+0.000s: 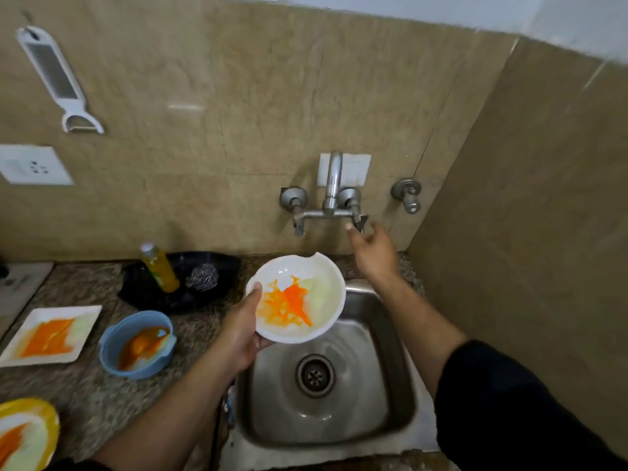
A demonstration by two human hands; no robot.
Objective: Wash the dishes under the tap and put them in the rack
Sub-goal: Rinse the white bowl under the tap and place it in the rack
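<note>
Bowl, orange-stained, is gripped by curled left hand fingers; right hand fingers are spread beside the tap handle.

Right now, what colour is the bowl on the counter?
The bowl is light blue, orange-smeared inside; the head view shows it.

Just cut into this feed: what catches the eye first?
The orange-smeared white round bowl, held by the left hand over the steel sink. The right hand reaches at the wall tap's right metal handle. A blue bowl and a white square plate, also orange-stained, sit on the speckled stone counter at left.
</note>
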